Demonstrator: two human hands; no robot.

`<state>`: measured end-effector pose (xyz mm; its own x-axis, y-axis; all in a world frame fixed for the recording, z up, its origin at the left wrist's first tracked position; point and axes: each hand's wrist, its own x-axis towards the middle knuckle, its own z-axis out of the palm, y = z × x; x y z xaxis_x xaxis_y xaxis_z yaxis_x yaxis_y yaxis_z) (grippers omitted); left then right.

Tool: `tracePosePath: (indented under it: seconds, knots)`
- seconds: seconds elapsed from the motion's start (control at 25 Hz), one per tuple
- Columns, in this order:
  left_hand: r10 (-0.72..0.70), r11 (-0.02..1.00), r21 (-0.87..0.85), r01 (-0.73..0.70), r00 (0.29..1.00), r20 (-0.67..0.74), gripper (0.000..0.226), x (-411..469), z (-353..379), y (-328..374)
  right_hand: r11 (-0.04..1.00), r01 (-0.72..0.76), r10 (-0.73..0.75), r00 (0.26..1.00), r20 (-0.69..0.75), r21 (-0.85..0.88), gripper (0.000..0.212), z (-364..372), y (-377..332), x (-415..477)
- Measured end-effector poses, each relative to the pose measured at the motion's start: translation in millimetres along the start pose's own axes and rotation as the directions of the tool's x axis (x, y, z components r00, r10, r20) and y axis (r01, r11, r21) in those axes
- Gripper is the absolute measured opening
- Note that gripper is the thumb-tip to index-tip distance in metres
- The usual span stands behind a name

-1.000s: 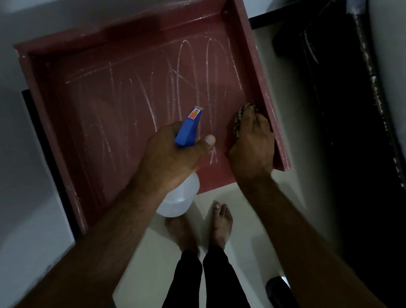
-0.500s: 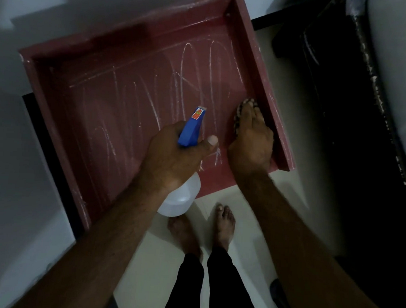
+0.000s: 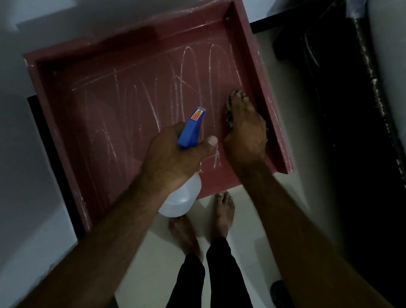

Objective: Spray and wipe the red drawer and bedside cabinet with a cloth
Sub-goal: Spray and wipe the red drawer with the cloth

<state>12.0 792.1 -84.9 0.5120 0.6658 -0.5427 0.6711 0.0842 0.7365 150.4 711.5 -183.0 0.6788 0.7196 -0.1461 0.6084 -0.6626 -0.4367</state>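
Left grip: curling tightly round the neck of one spray bottle, with the thumb lying across the front just under the blue trigger head and the nozzle pointing away over the drawer floor.
Right grip: lying flat with fingers straight and together, pressing one cloth down onto the drawer floor, just beside the right wall.
Grips, counted: two are showing, both bare, both reaching in from the near side. They are sitting close together but not touching.
Task things, counted: one red drawer, one bottle and one cloth are showing.
Cloth: mostly hiding under the palm. Only a mottled light-and-dark edge is peeking out along the left of the fingers and at the fingertips.
Bottle: its whitish translucent body is hanging below the hand, past the drawer's near edge. The blue head is carrying a small orange label.
Drawer, place: sitting skewed straight in front of the person, its near edge hanging over the pale floor just above two bare feet. Its far and left sides are lying against a white surface.
Drawer, look: shallow, squarish and dull red, with walls showing along the far, left and right sides. White streaks are looping up and down across most of its floor, and pale scuffs are showing on the rims.
Beside it: one long dark piece of furniture is running along the right.
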Motion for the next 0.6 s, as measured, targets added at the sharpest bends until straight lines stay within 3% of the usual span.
tracePosePath:
  seconds: [0.16,0.36,0.6]
  knots:
    - [-0.009,1.0,-0.015,0.008,1.0,-0.011,0.045,1.5,2.5,3.6,0.994,0.107,-0.106,0.993,0.055,-0.02,0.061,-3.6,12.7,-34.0]
    - [-0.039,0.999,0.012,0.039,0.999,-0.009,0.045,3.7,7.4,4.3,0.989,0.143,-0.144,0.989,0.031,0.02,0.053,-2.1,2.3,10.2]
    - [-0.041,0.999,-0.029,0.04,0.999,-0.019,0.047,4.3,4.2,8.0,0.982,0.19,-0.191,0.979,0.074,0.022,0.06,-5.9,14.5,-12.7]
